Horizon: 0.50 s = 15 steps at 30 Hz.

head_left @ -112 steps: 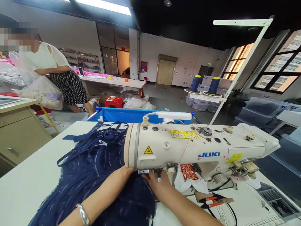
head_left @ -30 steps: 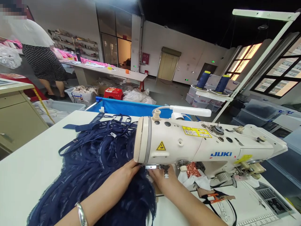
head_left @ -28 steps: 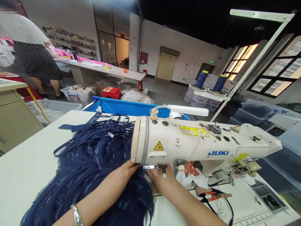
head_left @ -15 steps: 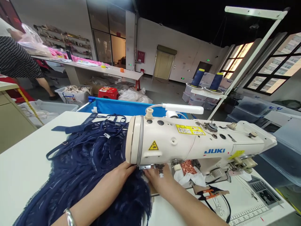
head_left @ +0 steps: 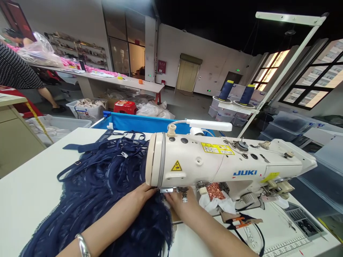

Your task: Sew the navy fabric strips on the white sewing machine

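Observation:
A cream JUKI sewing machine (head_left: 227,166) stands across the white table (head_left: 29,185). A big heap of navy blue fabric strips (head_left: 99,185) lies to its left and under its head. My left hand (head_left: 143,194) rests on the navy fabric just below the machine's left end; its fingertips are tucked under the head. My right hand (head_left: 178,203) lies beside it under the needle area, fingers also hidden by the machine. A silver bracelet (head_left: 82,245) is on my left wrist.
Orange-handled snips (head_left: 239,223) and a white cloth with red beads (head_left: 215,194) lie right of my hands. Two navy thread cones (head_left: 237,92) stand on a rack behind. A blue bin (head_left: 144,123) sits beyond the table. A person in a dotted skirt (head_left: 16,71) stands far left.
My hands stay at the machine head on the navy fabric. The view has swung slightly, and the person at far left has moved further left, out toward the frame's edge.

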### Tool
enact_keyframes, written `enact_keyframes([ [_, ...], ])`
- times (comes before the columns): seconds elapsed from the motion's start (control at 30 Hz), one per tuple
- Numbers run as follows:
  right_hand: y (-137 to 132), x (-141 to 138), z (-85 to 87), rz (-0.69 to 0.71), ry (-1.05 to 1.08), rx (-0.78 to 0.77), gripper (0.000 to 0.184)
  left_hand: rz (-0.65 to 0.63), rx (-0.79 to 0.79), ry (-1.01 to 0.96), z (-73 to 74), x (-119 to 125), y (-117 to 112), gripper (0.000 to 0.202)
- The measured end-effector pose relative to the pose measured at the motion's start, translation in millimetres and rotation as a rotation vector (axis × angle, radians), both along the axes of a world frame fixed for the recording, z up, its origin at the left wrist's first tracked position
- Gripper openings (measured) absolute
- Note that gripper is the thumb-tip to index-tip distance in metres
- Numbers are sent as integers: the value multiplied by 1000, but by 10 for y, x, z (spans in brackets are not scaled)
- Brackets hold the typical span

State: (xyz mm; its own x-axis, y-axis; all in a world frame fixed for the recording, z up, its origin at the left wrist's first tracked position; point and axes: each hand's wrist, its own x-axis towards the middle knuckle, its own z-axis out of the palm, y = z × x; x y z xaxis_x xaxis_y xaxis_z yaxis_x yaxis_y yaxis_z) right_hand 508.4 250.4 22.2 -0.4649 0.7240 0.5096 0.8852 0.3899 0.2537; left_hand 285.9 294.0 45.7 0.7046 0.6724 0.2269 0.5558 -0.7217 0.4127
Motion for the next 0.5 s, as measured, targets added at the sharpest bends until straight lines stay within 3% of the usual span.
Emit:
enact_keyframes([
  [0.17,-43,-4,101,-27,-46,-42,29,9,-1,-21,-19,6,6,58],
  [0.33,2,-15,48,-22,-23,-27,29,-12,82,-11,-43,0,40,70],
  [0.5,22,-9,54,-7,-62,-22,26,-11,129,-20,-98,-17,71,64],
])
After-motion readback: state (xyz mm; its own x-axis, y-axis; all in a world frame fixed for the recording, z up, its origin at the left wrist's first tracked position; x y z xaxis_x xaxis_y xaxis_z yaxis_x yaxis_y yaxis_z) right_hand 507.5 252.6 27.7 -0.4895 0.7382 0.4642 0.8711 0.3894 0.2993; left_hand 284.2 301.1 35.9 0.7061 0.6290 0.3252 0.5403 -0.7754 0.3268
